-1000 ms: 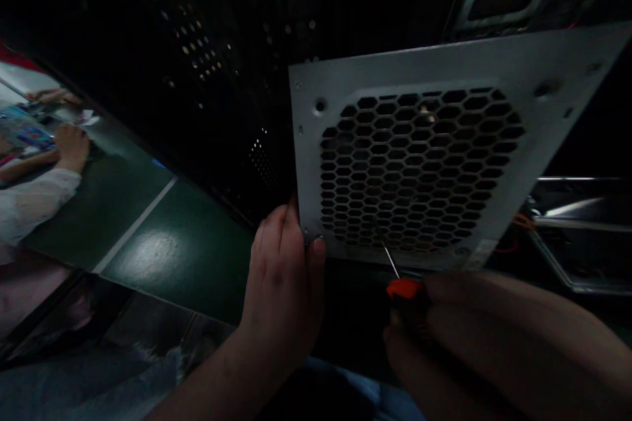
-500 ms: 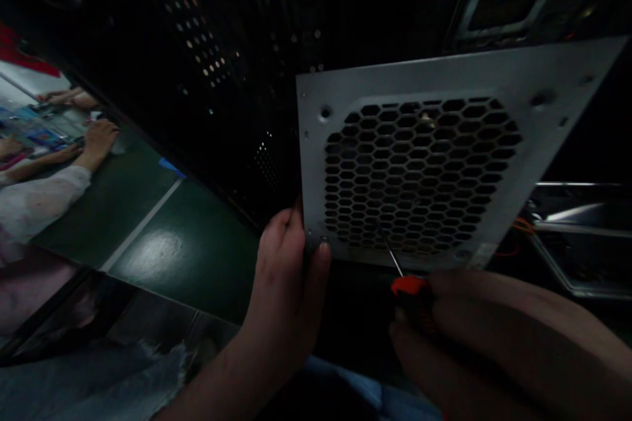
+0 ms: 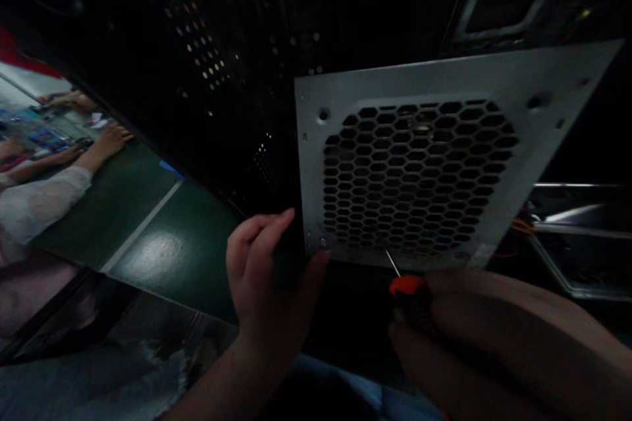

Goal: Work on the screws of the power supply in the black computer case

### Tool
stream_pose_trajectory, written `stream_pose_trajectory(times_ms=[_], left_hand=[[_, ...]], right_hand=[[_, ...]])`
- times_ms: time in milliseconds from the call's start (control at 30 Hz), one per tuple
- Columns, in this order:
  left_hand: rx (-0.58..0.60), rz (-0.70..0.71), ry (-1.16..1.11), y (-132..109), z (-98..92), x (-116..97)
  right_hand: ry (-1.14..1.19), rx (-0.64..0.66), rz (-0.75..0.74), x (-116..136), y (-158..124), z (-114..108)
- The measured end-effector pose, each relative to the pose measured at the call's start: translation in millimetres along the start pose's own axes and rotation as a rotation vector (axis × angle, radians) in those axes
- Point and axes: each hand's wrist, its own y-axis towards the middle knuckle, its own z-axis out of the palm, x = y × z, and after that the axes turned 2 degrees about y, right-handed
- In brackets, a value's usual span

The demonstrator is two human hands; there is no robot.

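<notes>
The left hand (image 3: 264, 276) had just let go of the grey fan panel (image 3: 434, 177), fingers spread; the right hand (image 3: 459, 329) stayed closed on the screwdriver (image 3: 409, 293).

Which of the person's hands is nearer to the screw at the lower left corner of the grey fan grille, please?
Left. The left hand has its thumb just below the screw; the right hand, holding the screwdriver, sits further right.

Green floor (image 3: 148, 237) with a white stripe (image 3: 139, 227) — another person's sleeve (image 3: 34, 205) far left.
</notes>
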Motion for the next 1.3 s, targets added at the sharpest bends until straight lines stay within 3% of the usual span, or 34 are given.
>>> stream_pose_trajectory(times_ms=[67, 267, 467, 600, 700, 833, 1067, 1300], left_hand=[[-0.079, 0.116, 0.069, 0, 0.0, 3], [-0.078, 0.289, 0.127, 6, -7.5, 7], [0.068, 0.440, 0.165, 20, -16.5, 12], [0.152, 0.514, 0.180, 25, -13.6, 17], [0.166, 0.549, 0.175, 26, -9.3, 20], [0.191, 0.594, 0.197, 30, -11.2, 21], [0.423, 0.728, 0.175, 49, -35.0, 15], [0.612, 0.865, 0.396, 65, -41.0, -10]], right_hand=[[-0.021, 0.022, 0.045, 0, -1, 1], [0.024, -0.022, 0.081, 0, 1, 7], [0.090, -0.060, 0.038, -3, 2, 4], [0.082, -0.227, -0.049, -1, 6, 2], [0.098, -0.195, -0.081, 4, 9, -1], [0.094, -0.218, -0.005, 7, 9, -1], [0.042, -0.218, 0.050, 4, 6, 6], [0.128, 0.041, 0.088, 0, 14, -3]])
